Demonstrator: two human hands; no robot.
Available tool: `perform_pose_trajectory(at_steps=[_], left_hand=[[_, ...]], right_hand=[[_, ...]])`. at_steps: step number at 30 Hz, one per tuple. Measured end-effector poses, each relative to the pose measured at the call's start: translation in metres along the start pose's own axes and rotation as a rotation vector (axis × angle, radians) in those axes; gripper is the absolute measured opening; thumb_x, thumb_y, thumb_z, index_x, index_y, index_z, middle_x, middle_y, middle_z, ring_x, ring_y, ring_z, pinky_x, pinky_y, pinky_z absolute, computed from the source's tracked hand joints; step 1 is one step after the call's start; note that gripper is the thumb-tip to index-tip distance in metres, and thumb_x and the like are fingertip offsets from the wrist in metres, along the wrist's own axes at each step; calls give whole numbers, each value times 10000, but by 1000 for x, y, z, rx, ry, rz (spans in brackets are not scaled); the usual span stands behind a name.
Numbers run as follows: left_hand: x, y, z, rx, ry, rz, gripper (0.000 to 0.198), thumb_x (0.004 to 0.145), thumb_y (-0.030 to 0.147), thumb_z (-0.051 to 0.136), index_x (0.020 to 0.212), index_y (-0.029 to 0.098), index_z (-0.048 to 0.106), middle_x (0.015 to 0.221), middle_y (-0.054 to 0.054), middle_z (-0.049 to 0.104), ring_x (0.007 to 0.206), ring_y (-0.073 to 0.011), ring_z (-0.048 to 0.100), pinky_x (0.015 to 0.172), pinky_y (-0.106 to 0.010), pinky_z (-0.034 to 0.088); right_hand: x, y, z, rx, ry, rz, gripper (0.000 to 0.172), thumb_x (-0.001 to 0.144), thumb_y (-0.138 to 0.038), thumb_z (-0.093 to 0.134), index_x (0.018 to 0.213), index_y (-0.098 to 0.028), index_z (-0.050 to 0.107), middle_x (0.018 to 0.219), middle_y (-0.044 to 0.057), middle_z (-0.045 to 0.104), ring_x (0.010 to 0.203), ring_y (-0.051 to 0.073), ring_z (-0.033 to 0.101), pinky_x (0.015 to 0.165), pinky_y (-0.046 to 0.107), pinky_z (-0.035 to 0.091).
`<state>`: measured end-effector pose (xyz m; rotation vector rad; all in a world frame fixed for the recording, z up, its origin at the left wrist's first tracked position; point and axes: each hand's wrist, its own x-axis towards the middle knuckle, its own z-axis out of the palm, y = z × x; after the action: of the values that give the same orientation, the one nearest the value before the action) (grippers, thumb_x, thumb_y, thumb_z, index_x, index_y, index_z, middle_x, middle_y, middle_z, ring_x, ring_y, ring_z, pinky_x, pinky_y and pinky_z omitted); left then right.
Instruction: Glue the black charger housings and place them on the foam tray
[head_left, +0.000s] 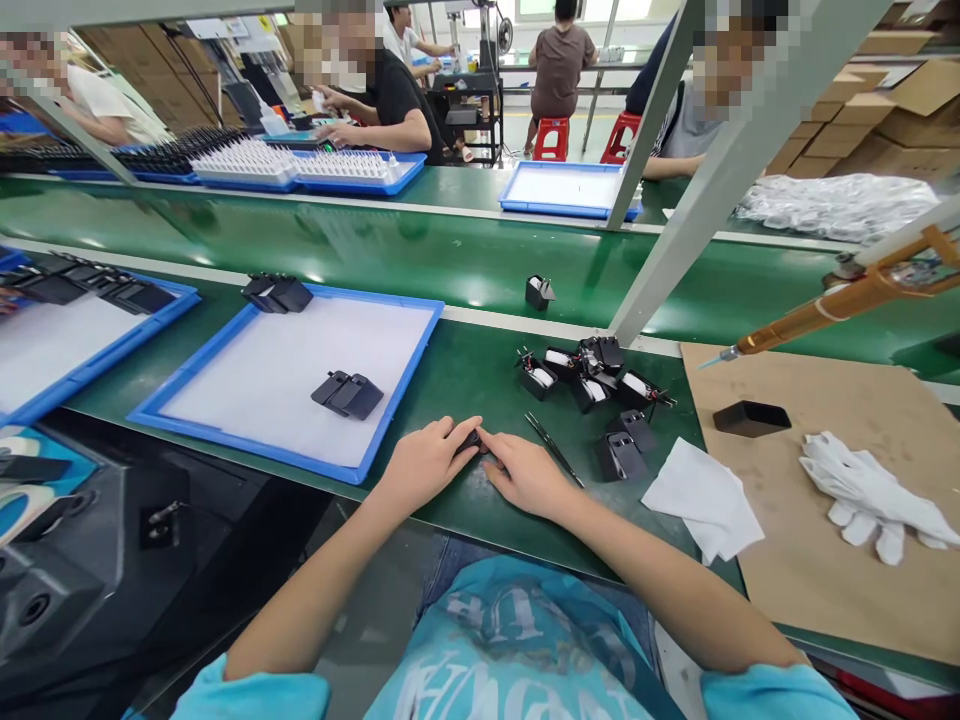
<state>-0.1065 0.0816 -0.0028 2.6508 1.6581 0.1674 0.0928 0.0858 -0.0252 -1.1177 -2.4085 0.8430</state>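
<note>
Left hand and right hand met on the green bench, fingers of both pinched together on a small black part, mostly hidden between them. Tweezers lay just beside the right hand; a cluster of black housings sat beyond. Risk judged: part so small it could slip from the pinch and skid among the loose housings.

At my ten o'clock lies a blue plastic tray with a white liner; two flat black plastic covers rest on it. At my two o'clock sits a folded white cloth, and beyond it a brown cardboard sheet carries a pair of white cotton gloves and a small black rectangular shell.
</note>
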Motion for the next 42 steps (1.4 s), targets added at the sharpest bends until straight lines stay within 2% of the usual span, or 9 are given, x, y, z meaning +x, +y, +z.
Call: perform_pose_trajectory(at_steps=[9,14,17,22,26,32,37,40,42], left_hand=[[8,-10,-9,-104,-79,77,408,979,431,414,1340,276,523,974,-56,637,855,-206,637,645,-275,478],[12,-13,-12,-260,-88,139,401,988,424,387,1342,293,525,1223,-62,633,1068,-215,610,855,-327,513],[15,-16,-9,-305,-79,150,380,998,373,369,1313,289,562,1246,-58,638,1080,-202,609,916,-333,501],[23,-25,-11,-341,-185,245,365,992,358,378,1290,312,585,1163,-46,656,1046,-187,623,892,-300,503],[24,-28,-12,-298,-194,250,404,950,433,480,1335,325,532,1101,-48,645,998,-199,626,800,-278,510],[22,-28,-9,-258,-203,259,324,982,345,418,1276,297,547,996,-41,625,955,-190,617,718,-259,494],[16,-21,-3,-252,-110,203,333,989,372,393,1266,264,542,1011,-53,623,913,-191,621,705,-277,479],[5,-28,-2,-184,36,110,340,984,386,402,1244,230,556,996,-65,641,887,-203,615,756,-314,461],[-3,-42,-5,-58,166,5,339,976,398,416,1207,214,582,957,-77,648,893,-225,600,794,-349,435]], right_hand=[[-1,3,3,-79,1,-29,496,947,-240,450,1427,-121,404,1204,150,657,1058,263,629,893,409,545],[-3,3,4,-95,29,-58,497,942,-221,454,1430,-143,400,1223,145,651,1097,265,623,919,409,541],[-3,4,6,-92,40,-77,481,939,-222,453,1413,-144,414,1224,147,648,1104,264,619,916,413,541],[-2,4,7,-86,21,-71,400,945,-230,436,1326,-124,490,1176,159,659,1078,273,619,909,431,536],[-2,3,6,-99,8,-66,394,942,-232,441,1318,-129,493,1182,151,657,1077,270,617,919,411,531],[-1,3,4,-43,-6,-33,359,949,-221,419,1278,-129,528,1186,146,658,1082,270,616,926,416,526],[0,5,0,-15,21,-52,374,939,-177,432,1301,-129,513,1157,129,671,996,225,637,883,372,538],[-1,7,0,51,40,-47,431,928,-163,456,1359,-162,469,1127,99,680,859,183,641,809,338,545],[-1,9,1,87,45,-32,434,924,-166,462,1358,-184,474,1103,82,680,814,169,632,777,326,540]])
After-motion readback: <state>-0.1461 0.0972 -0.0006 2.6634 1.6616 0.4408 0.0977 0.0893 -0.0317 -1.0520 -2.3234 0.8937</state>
